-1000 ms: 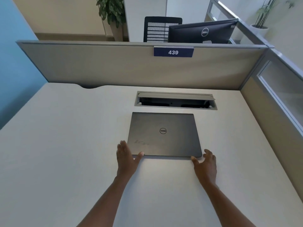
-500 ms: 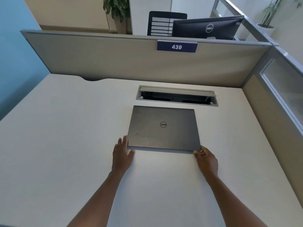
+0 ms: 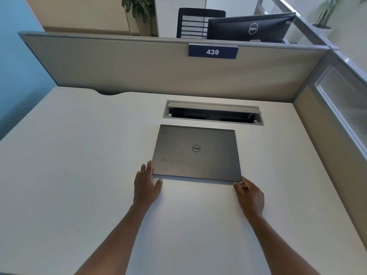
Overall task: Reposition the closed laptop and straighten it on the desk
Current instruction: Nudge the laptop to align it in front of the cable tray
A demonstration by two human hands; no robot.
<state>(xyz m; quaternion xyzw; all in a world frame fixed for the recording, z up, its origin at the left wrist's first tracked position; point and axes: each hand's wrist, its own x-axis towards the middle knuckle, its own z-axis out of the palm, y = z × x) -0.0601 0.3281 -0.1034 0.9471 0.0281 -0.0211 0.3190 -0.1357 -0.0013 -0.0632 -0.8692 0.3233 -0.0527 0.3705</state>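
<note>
A closed dark grey laptop with a round logo lies flat on the white desk, just in front of the cable hatch. Its edges run slightly askew to the hatch. My left hand lies flat on the desk at the laptop's near-left corner, with fingers against the left edge and thumb along the front edge. My right hand has its fingers curled around the near-right corner.
An open cable hatch is sunk into the desk right behind the laptop. A beige partition with a blue sign closes the back, and a glazed side panel closes the right. A monitor stands beyond the partition.
Both hands have shifted from the laptop's near edge to its two near corners. The laptop has slid a little away from me, closer to the hatch.
</note>
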